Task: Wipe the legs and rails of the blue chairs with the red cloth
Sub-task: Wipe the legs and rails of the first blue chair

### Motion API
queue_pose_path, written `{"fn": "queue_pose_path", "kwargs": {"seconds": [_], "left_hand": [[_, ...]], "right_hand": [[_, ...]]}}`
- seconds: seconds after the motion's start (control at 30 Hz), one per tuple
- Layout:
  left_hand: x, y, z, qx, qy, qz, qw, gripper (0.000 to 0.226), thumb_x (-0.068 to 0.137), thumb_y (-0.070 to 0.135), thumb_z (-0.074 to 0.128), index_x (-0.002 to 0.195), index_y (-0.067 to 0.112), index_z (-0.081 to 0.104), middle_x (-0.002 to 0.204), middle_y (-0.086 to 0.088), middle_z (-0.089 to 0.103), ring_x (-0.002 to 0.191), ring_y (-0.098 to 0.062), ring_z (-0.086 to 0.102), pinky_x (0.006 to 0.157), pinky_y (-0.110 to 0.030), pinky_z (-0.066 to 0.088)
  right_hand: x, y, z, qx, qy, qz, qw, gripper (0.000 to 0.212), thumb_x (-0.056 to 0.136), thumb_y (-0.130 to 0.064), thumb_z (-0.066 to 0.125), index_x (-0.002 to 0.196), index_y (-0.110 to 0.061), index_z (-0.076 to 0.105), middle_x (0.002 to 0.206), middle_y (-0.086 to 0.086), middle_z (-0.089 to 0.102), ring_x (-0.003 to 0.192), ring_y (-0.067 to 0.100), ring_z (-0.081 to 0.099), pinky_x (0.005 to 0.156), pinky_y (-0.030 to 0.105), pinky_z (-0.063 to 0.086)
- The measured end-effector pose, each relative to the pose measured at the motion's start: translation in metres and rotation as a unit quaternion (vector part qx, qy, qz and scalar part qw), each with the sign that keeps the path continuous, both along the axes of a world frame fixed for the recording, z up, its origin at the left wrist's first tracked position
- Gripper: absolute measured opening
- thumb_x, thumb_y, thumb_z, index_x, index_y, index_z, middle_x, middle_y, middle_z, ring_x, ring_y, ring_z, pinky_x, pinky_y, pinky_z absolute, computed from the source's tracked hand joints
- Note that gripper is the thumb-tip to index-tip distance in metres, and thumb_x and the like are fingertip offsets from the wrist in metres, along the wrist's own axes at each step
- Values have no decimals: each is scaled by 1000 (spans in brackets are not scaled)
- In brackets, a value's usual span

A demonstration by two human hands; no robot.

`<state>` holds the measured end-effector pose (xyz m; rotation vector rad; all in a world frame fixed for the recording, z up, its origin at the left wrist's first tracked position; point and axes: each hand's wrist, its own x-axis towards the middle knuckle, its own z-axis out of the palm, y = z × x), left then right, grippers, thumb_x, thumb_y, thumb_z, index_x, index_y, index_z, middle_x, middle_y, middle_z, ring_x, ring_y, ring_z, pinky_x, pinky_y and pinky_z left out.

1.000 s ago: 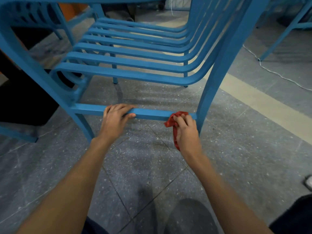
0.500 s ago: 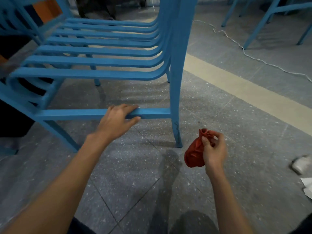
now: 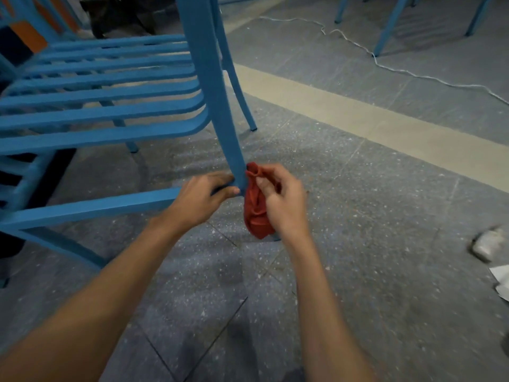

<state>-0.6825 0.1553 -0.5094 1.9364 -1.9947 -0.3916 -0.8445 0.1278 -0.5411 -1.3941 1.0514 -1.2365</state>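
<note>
Beside the blue chair, where leg meets rail, the left hand grips the rail's end while the right hand pinches the bunched red cloth just beside the leg, seemingly due next for a pressed, wrapping wipe.

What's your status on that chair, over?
Left hand grips the lower rail at the leg. Right hand pinches the red cloth, bunched beside that leg. Nothing between cloth and leg.

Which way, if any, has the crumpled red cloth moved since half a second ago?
Yes. The red cloth, in the right hand, moved left, to beside the blue chair leg.
</note>
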Motion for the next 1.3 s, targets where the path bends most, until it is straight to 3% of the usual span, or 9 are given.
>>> {"fn": "queue_pose_path", "kwargs": {"seconds": [0.1, 0.2, 0.33, 0.57, 0.77, 0.93, 1.03, 1.13, 1.3], "left_hand": [[-2, 1, 2, 0, 18, 3, 1000, 20, 91, 31, 60, 103, 20, 71, 92, 8, 66, 89, -18, 63, 69, -30, 40], [-2, -1, 1, 0, 16, -2, 1000, 24, 92, 28, 60, 111, 20, 70, 110, 4, 69, 101, -17, 64, 80, -34, 48], [-2, -2, -2, 4, 14, 2, 1000, 28, 92, 30, 59, 115, 18, 69, 118, 4, 67, 105, -17, 63, 81, -32, 46], [-2, 2, -9, -5, 7, 46, 999, 33, 90, 47, 54, 117, 32, 65, 119, 20, 63, 108, -10, 60, 84, -39, 50], [-3, 1, -10, -15, 3, 52, 999, 31, 90, 47, 54, 116, 34, 66, 115, 19, 65, 104, -10, 61, 81, -38, 50], [-1, 0, -12, -12, -3, 57, 998, 35, 90, 48, 54, 117, 30, 66, 119, 18, 63, 107, -12, 61, 81, -38, 50], [-1, 0, -12, -10, -4, 58, 998, 33, 90, 47, 54, 115, 30, 67, 116, 19, 64, 104, -11, 62, 77, -35, 49], [-1, 1, -11, -11, -3, 58, 998, 33, 91, 48, 53, 115, 30, 67, 116, 20, 64, 103, -10, 61, 75, -33, 47], [-2, 1, -13, -15, -2, 59, 998, 32, 91, 48, 53, 115, 32, 66, 114, 19, 65, 102, -11, 61, 76, -36, 49]], "right_hand": [[12, 5, -6, -17, -14, -17, 1000, 27, 90, -3, 54, 103, -21, 68, 95, -11, 70, 93, 7, 65, 82, 23, 51], [13, 11, -27, 6, -20, -32, 999, 33, 89, 2, 50, 108, -19, 68, 100, -10, 70, 99, 7, 64, 88, 23, 49], [11, 10, -58, 80, 33, -48, 995, 31, 90, 2, 50, 103, -19, 69, 94, -5, 70, 90, 10, 63, 77, 24, 45], [18, 9, -26, 45, 39, -62, 996, 31, 92, 3, 46, 107, -14, 68, 96, -4, 68, 84, 2, 59, 71, 5, 41], [26, 25, -37, 5, 18, -100, 995, 39, 92, 1, 45, 116, -22, 65, 106, -5, 69, 99, 18, 59, 86, 34, 48], [14, 29, -77, 79, 21, -98, 992, 37, 92, 5, 45, 114, -16, 67, 105, 0, 70, 98, 12, 62, 86, 17, 47], [7, 24, -97, 143, 53, -89, 984, 36, 92, 6, 45, 112, -15, 68, 99, 2, 69, 90, 14, 61, 70, 0, 41], [4, 18, -101, 172, 57, -83, 980, 36, 93, 5, 44, 111, -15, 69, 97, 5, 68, 84, 15, 59, 60, -2, 38], [15, 28, -73, 77, 25, -108, 991, 35, 92, 3, 46, 113, -15, 68, 102, -3, 69, 90, 0, 58, 77, 1, 39]]}}
